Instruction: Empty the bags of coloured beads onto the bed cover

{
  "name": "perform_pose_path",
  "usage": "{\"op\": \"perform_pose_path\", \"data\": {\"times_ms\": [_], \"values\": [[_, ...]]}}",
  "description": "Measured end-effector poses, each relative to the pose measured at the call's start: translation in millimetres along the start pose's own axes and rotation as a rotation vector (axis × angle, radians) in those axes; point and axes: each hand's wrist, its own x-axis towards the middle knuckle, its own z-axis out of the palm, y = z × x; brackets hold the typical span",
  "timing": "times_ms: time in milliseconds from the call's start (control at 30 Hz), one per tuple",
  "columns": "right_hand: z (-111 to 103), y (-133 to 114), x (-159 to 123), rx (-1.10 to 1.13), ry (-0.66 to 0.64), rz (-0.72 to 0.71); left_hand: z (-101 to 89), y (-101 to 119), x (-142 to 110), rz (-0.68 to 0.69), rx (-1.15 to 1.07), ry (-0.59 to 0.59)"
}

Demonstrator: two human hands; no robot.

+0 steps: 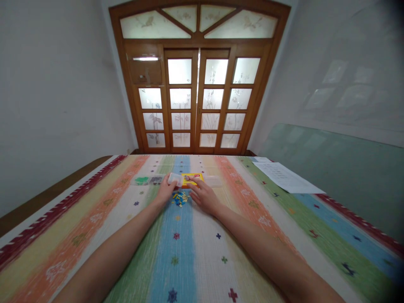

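Left hand [164,189]: fingers clamped on the left side of a small clear box [175,179], thumb on its near side.
Right hand [205,198]: fingers slightly apart, over the near part of the yellow packet [196,176]; whether they touch it, I cannot tell.
Blue and yellow pieces [180,199]: loose pile on the counter [206,248], between the hands, nearer than the clear box.
Green pieces [142,180]: left of the left hand, in a clear tray.

Beyond the striped tablecloth [208,261] you see wooden doors [183,85] with frosted panes [180,99]; on the tablecloth's right side lies a printed sheet [285,177], past it a pale-green panel [337,168].
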Motion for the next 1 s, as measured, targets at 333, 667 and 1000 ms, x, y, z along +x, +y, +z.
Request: {"op": "perform_pose_path", "data": {"times_ms": [333, 667, 1000], "values": [[4, 4, -1, 0.033, 0.017, 0.061, -29.4, -26, 22, -0.023, 0.327, 0.123], [10, 12, -4, 0.004, 0.032, 0.097, -34.0, -22, 18, 0.195, 0.727, 0.150], [17, 30, -13, -0.173, -0.194, 0.354, -61.2, -20, 29, 0.313, 1.001, 0.163]]}}
